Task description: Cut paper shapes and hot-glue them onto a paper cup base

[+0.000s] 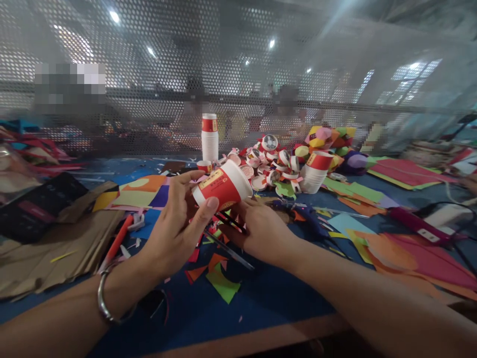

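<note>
My left hand (179, 223) grips a red and white paper cup (222, 185), tilted on its side with the mouth facing right. Thumb and fingers wrap round its base. My right hand (261, 228) is closed on black scissors (228, 233), whose blades point left and down below the cup. A metal bangle (104, 298) sits on my left wrist. Both hands hover over a blue table (261, 298) littered with coloured paper scraps.
A tall stack of cups (209, 136) stands at the back; a shorter tilted stack (316, 171) lies right of a pile of cut cup rings (268, 161). Coloured paper sheets (402, 174) spread right, brown paper (55, 248) and a red pen (116, 242) left. A mesh screen (238, 74) rises behind.
</note>
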Tool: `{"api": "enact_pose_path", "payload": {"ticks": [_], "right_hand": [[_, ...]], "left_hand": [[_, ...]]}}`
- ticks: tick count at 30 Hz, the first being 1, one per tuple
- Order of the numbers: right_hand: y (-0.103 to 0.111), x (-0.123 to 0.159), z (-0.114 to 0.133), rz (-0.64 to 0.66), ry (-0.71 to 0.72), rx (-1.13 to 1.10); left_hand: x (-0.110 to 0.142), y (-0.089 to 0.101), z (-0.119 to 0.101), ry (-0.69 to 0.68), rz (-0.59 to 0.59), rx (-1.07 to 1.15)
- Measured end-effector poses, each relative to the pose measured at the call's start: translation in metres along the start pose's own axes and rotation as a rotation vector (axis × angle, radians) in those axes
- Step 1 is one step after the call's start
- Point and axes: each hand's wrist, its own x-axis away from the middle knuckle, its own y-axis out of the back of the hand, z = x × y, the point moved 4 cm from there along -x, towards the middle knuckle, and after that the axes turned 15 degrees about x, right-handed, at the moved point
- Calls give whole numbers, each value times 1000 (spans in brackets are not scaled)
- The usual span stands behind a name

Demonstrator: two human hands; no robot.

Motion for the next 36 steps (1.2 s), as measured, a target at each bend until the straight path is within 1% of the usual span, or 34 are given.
{"api": "enact_pose_path", "payload": {"ticks": [2, 5, 7, 9, 11, 14, 16, 18, 22, 24, 27, 29, 31, 33, 34, 36], "right_hand": [[-6, 0, 0, 7, 8, -49], [-14, -1, 2, 24, 76, -154], [-16, -1, 3, 38, 88, -237], [-15, -3, 1, 70, 21, -309], [-13, -4, -5, 87, -80, -359], [-8, -5, -16, 27, -190, -495], [-6, -4, -23, -35, -262, -609], [-6, -3, -28, -113, -301, -679], [-3, -2, -29, -228, -297, -721], [-2, -2, -28, -245, -284, -737], [-1, -1, -26, -235, -265, -772], [-1, -1, -26, -229, -272, -795], [-2, 0, -27, -232, -292, -820], [-4, 0, -28, -230, -308, -843], [-6, 0, -28, -221, -311, -854], [-9, -1, -28, -189, -310, -871]], "left_hand": [[1, -3, -1, 15, 17, 51], [3, -8, -1, 70, 44, 121], [2, -8, -2, 77, 31, 135], [0, -4, -3, 56, -23, 134], [-4, 4, -1, 45, -103, 125], [-8, 15, 8, 122, -187, 154], [-9, 17, 15, 200, -185, 192], [-9, 16, 18, 253, -152, 212], [-7, 13, 20, 300, -118, 246], [-6, 11, 20, 305, -99, 258], [-7, 9, 19, 282, -83, 268], [-8, 9, 19, 280, -115, 294], [-9, 11, 19, 291, -199, 369], [-11, 14, 18, 283, -301, 499], [-11, 14, 18, 270, -329, 571], [-13, 14, 16, 263, -344, 697]]}}
